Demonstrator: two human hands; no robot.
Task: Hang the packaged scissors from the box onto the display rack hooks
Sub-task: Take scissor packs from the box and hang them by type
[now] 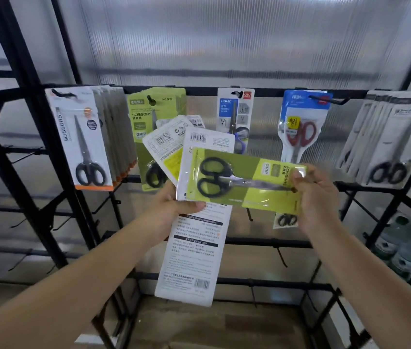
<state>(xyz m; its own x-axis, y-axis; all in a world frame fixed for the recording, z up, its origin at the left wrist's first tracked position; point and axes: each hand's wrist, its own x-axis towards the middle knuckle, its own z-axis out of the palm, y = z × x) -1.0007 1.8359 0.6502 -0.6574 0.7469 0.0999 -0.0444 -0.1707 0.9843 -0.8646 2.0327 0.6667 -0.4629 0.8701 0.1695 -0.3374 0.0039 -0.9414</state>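
My left hand [174,202] grips a fanned bunch of scissors packs [194,238], most turned with their white printed backs toward me. On top of the fan lies a green pack of black-handled scissors [244,181], turned sideways. My right hand [312,190] pinches that green pack at its hang-hole end. Both hands are in front of the black display rack [262,92]. On its top rail, hooks carry an orange-trimmed stack [83,139], a green stack [149,114], a blue pack [236,114], a red-handled pack [302,122] and a grey stack [390,139].
Bare black hooks [281,256] jut from the lower rails and from the rack section on the left [23,157]. Water bottles [406,245] stand behind the rack at lower right. A ribbed translucent wall [224,41] backs the rack.
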